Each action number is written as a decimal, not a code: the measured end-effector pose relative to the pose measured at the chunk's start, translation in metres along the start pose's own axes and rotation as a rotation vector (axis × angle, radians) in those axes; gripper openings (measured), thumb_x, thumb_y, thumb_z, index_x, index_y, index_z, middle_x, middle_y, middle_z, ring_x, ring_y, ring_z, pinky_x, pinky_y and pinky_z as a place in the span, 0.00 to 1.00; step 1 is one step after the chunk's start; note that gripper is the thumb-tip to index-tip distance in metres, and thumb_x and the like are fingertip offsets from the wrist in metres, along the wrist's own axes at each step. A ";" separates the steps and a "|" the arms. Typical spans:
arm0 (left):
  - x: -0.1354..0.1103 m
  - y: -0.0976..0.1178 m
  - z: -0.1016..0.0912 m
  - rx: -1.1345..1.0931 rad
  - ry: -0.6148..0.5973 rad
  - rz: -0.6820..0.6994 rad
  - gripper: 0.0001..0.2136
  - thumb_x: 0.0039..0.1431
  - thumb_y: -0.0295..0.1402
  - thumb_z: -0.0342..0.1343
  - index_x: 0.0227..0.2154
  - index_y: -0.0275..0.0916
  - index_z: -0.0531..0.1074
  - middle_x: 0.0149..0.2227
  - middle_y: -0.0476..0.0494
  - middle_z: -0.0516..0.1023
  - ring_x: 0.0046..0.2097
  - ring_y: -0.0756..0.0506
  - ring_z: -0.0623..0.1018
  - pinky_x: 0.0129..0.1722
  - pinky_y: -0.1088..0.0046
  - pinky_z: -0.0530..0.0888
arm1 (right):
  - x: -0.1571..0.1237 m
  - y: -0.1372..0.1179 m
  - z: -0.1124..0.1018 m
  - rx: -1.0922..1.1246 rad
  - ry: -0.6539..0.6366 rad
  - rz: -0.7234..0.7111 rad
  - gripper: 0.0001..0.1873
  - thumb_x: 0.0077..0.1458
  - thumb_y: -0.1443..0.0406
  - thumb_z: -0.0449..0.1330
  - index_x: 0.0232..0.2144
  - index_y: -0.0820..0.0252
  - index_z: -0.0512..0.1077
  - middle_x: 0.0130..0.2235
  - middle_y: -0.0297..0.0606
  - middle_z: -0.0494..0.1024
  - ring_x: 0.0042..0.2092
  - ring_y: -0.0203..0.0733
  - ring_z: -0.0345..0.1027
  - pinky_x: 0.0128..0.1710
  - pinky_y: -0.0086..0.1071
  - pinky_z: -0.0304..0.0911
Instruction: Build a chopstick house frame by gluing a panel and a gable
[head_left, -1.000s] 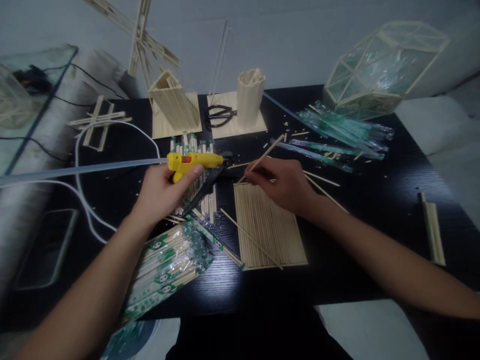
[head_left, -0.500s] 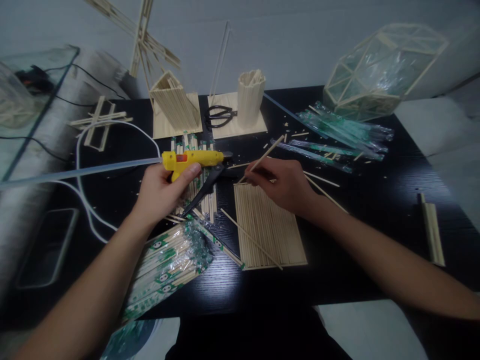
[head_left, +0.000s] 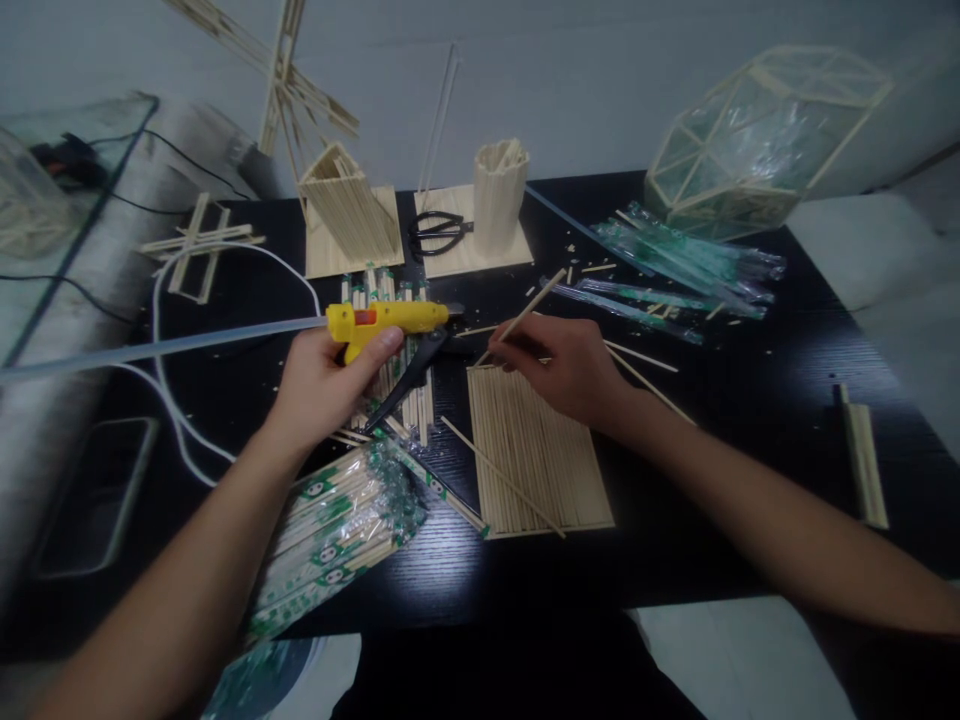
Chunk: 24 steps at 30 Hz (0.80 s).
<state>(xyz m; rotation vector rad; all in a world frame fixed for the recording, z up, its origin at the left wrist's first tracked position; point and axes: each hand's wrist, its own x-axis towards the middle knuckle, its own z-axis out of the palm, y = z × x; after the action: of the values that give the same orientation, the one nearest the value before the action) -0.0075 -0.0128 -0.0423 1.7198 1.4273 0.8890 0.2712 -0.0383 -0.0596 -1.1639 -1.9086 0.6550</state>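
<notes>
My left hand (head_left: 326, 385) is closed round a yellow glue gun (head_left: 405, 318), its nozzle pointing right toward my other hand. A long translucent glue stick (head_left: 187, 343) runs out of the back of the gun. Between the fingertips of my right hand (head_left: 562, 360) is a thin wooden chopstick (head_left: 531, 303), tilted up to the right. That hand is over the far edge of a flat panel of chopsticks (head_left: 540, 450) laid side by side. One loose chopstick (head_left: 499, 474) lies slantwise across the panel.
Wrapped chopsticks (head_left: 337, 540) lie at the front left. Behind stand two chopstick holders (head_left: 352, 210) on wooden bases, with black-handled cutters (head_left: 439, 232) between. Empty wrappers (head_left: 690, 260) and a polygonal stick frame (head_left: 765, 140) sit at the back right. A white cable (head_left: 156, 300) loops at left.
</notes>
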 end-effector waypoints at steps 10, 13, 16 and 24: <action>0.001 0.003 0.001 -0.012 0.002 0.003 0.18 0.59 0.49 0.63 0.25 0.40 0.75 0.18 0.51 0.70 0.20 0.51 0.68 0.20 0.74 0.63 | 0.000 -0.002 -0.002 -0.022 -0.019 -0.006 0.06 0.67 0.65 0.62 0.38 0.60 0.78 0.34 0.37 0.84 0.34 0.40 0.79 0.35 0.33 0.71; 0.001 0.003 0.001 -0.016 0.004 0.004 0.16 0.58 0.48 0.63 0.25 0.40 0.75 0.18 0.51 0.70 0.20 0.51 0.68 0.20 0.74 0.63 | 0.000 -0.001 -0.002 -0.016 -0.015 -0.009 0.06 0.67 0.65 0.62 0.38 0.59 0.78 0.35 0.37 0.85 0.34 0.40 0.79 0.36 0.33 0.71; 0.001 0.002 0.002 -0.016 0.002 -0.007 0.17 0.59 0.49 0.63 0.25 0.40 0.75 0.18 0.51 0.70 0.20 0.51 0.68 0.20 0.74 0.63 | 0.000 0.000 -0.002 -0.017 -0.005 -0.024 0.05 0.67 0.65 0.63 0.37 0.60 0.78 0.35 0.36 0.85 0.34 0.39 0.79 0.36 0.33 0.71; 0.001 0.001 0.002 -0.009 0.005 0.017 0.19 0.58 0.51 0.64 0.26 0.39 0.77 0.17 0.51 0.69 0.19 0.51 0.68 0.20 0.74 0.63 | 0.001 -0.001 -0.003 -0.052 -0.011 -0.041 0.05 0.67 0.66 0.63 0.37 0.61 0.78 0.35 0.36 0.85 0.34 0.38 0.79 0.36 0.30 0.69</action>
<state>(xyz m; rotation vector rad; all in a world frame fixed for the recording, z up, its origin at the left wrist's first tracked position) -0.0051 -0.0125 -0.0420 1.7262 1.4123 0.9079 0.2727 -0.0379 -0.0569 -1.1525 -1.9634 0.5940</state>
